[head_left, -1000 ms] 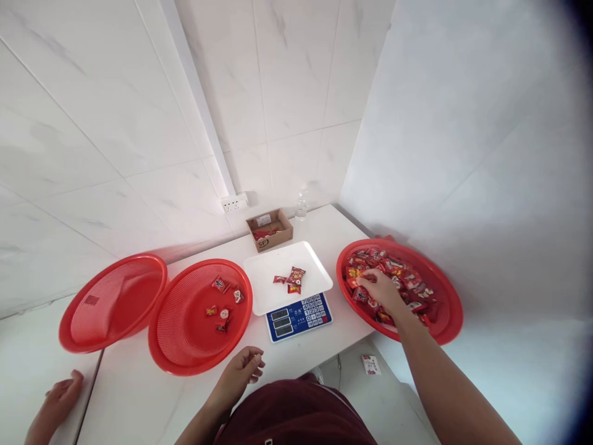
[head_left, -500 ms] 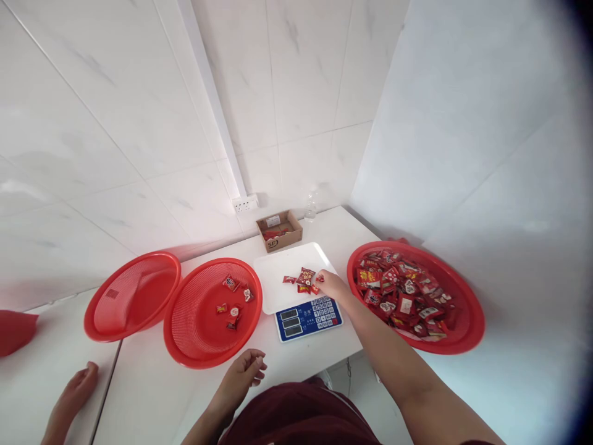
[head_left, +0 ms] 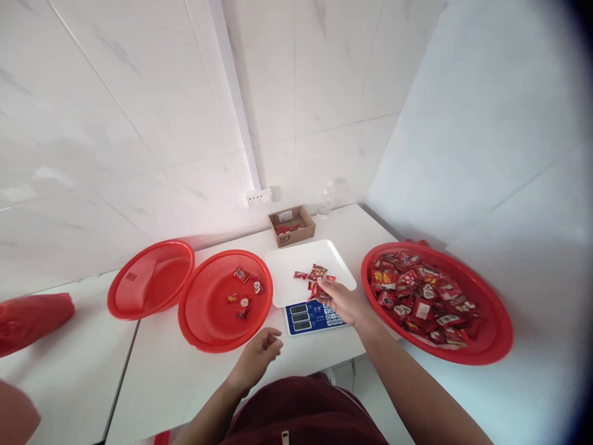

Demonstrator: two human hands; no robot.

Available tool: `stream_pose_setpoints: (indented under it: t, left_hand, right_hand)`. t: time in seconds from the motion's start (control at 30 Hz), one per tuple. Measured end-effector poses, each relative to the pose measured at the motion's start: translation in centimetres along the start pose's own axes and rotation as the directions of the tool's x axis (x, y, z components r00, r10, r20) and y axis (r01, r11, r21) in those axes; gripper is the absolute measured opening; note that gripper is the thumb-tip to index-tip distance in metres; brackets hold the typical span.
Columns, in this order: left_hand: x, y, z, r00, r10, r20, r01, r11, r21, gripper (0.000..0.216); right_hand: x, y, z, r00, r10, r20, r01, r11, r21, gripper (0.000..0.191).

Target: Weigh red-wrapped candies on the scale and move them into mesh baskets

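Note:
My right hand (head_left: 343, 301) is above the front of the white scale pan (head_left: 287, 262), with its fingers closed on a red-wrapped candy (head_left: 317, 292). Just beyond the fingertips, more red candies lie on the pan, among them a larger brown-red packet (head_left: 317, 272) and a small one (head_left: 300, 275). The scale's blue keypad panel (head_left: 301, 318) is partly hidden under the right hand. Close to the front of the middle red basket (head_left: 194, 337), my left hand (head_left: 257, 360) hovers with loosely curled fingers apart, holding nothing. Several candies (head_left: 241, 274) are scattered in that basket.
A large red basket (head_left: 503, 337) heaped with candies stands on the right. Another red basket (head_left: 121, 312) overlaps the middle one at left. Behind the scale are a cardboard box (head_left: 296, 237) and a clear bottle (head_left: 325, 204). A red bag (head_left: 37, 321) lies far left.
My right hand has drawn back toward the scale's keypad, with the candy now clearly showing in its fingers. The view has turned left, showing more of the red bag. Another person's hand at left has shifted.

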State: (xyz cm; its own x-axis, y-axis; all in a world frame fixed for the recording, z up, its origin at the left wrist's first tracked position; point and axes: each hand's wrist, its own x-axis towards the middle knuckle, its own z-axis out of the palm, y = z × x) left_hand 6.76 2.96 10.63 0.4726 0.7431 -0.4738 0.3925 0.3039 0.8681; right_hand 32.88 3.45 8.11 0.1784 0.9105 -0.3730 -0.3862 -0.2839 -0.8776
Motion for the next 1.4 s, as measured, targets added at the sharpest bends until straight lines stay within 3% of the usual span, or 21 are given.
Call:
stream_pose_setpoints:
  t: [0.07, 0.2, 0.37, 0.53, 0.67, 1.0, 1.2, 1.3, 1.4]
  left_hand:
    - [0.4, 1.0, 0.7, 0.993, 0.111, -0.035, -0.11, 0.993, 0.031, 0.05]
    - [1.3, 2.4, 1.4, 0.967, 0.249, -0.046, -0.245, 0.966, 0.081, 0.054]
    - [1.7, 2.5, 1.1, 0.94, 0.341, 0.018, -0.339, 0.927, 0.162, 0.046]
    - [1.6, 2.3, 1.0, 0.958, 0.285, 0.032, -0.287, 0.946, 0.154, 0.056]
    - [1.5, 2.4, 1.1, 0.968, 0.243, 0.061, -0.248, 0.964, 0.096, 0.059]
    - [1.7, 0.9, 1.2, 0.995, 0.097, -0.024, -0.097, 0.995, -0.037, 0.061]
    - [1.5, 1.0, 1.1, 0.997, 0.034, 0.073, -0.031, 0.999, -0.033, 0.064]
    - [1.3, 1.2, 1.2, 0.993, 0.025, 0.112, -0.026, 1.0, 0.006, 0.061]
    - [1.1, 1.0, 1.2, 0.993, -0.007, 0.117, 0.006, 1.0, 0.005, 0.066]
  right_hand:
    - [-1.6, 0.1, 2.0, 0.991, 0.049, 0.126, -0.056, 0.997, 0.054, 0.036]
    - [-4.0, 0.1, 5.0, 0.946, 0.078, 0.314, -0.084, 0.996, 0.005, 0.037]
    - [-5.1, 0.2, 6.1, 0.956, 0.092, 0.279, -0.053, 0.988, -0.144, 0.042]
    - [-5.3, 0.8, 5.8, 0.963, 0.125, 0.24, -0.06, 0.963, -0.262, 0.049]
    - [-5.4, 1.2, 5.9, 0.975, 0.05, 0.216, 0.019, 0.952, -0.304, 0.049]
    - [-5.2, 2.4, 6.2, 0.981, -0.029, 0.193, 0.102, 0.92, -0.378, 0.042]
    - [-5.1, 2.7, 6.0, 0.985, -0.019, 0.174, 0.091, 0.903, -0.419, 0.039]
    - [-4.3, 3.0, 5.2, 0.994, -0.079, 0.074, 0.106, 0.84, -0.533, 0.036]
    - [-2.6, 3.4, 3.6, 0.979, -0.201, -0.035, 0.116, 0.692, -0.712, 0.031]
